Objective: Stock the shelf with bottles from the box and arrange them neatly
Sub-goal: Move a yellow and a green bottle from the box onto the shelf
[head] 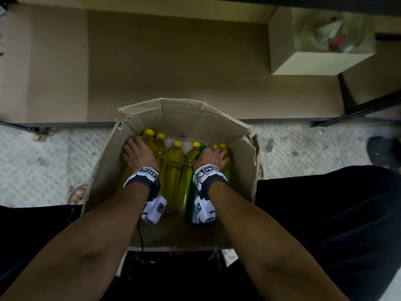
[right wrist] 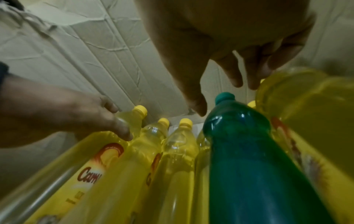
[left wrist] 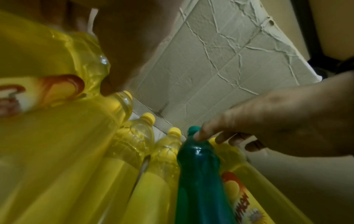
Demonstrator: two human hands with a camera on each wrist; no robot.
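Yellow bottles (head: 173,168) of clear golden liquid, each with a yellow cap, lay side by side in an open cardboard box (head: 243,153) on a patterned floor (head: 43,161), caps pointing at the box's far wall. One green bottle (right wrist: 249,151) with a green cap lay among them, toward the box's right side. A person leaned over the box with both arms reaching in, a tracking band on each wrist.

The left hand (head: 138,154) was at the box's far left corner, its fingers spread over the shoulder of the leftmost yellow bottle; whether they had closed round it could not be told. The right hand (head: 213,156) hovered at the far right corner, fingers loose and apart, fingertips near the green cap and the yellow bottle (right wrist: 298,103) beside it, gripping nothing that could be seen.

Just beyond the box's far edge stretched a wide brown shelf (head: 173,72). No bottles stood on its visible part; only a pale carton (head: 314,61) sat toward its far right corner. Judging by this, the stocking had barely begun: every bottle in sight was in the box, and lifting, placing and lining up all remained.
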